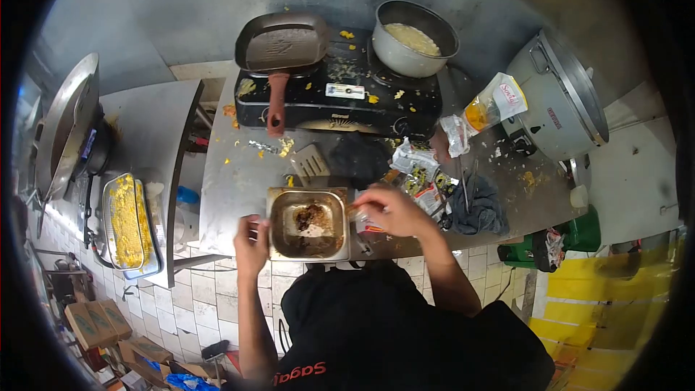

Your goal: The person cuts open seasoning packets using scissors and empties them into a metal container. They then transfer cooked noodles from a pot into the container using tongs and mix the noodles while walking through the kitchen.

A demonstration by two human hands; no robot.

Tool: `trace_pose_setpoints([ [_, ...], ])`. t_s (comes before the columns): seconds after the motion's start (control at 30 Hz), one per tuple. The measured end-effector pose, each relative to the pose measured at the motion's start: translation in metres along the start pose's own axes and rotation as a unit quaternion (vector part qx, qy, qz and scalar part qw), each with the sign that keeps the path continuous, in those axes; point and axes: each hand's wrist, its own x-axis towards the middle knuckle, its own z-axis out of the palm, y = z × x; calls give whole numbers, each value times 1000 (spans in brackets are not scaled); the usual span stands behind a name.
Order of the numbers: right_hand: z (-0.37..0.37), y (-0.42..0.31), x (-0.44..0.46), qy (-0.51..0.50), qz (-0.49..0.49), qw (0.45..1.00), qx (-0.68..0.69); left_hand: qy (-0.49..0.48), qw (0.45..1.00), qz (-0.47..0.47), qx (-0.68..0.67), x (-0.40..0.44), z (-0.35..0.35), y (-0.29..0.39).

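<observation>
A square steel food pan [344, 228] stands at the table's front edge in front of me, with dark brown bits and a pale patch of residue on its bottom. Beside its left rim is my left hand [253, 245], fingers loosely curled and apart, nothing seen in them. My right hand [387, 210] is by the pan's upper right corner, fingertips pinched together. A small brownish thing shows at those fingertips, too small to name. Behind the pan lie a slotted turner [310, 164] and a black cloth-like item [360, 157].
A two-burner gas stove [340, 112] carries a square grill pan [281, 43] and a pot [413, 51]. To the right are torn packets [416, 156], a grey cloth [478, 206], a pouch [499, 101] and a large cooker [554, 112]. A tray of yellow food [128, 221] sits left.
</observation>
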Motion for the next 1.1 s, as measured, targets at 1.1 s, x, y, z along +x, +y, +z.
trace_pose_setpoints([
  [1.1,-153,139,-111,324,-102,940,-34,-185,945,-37,-265,-27,329,147],
])
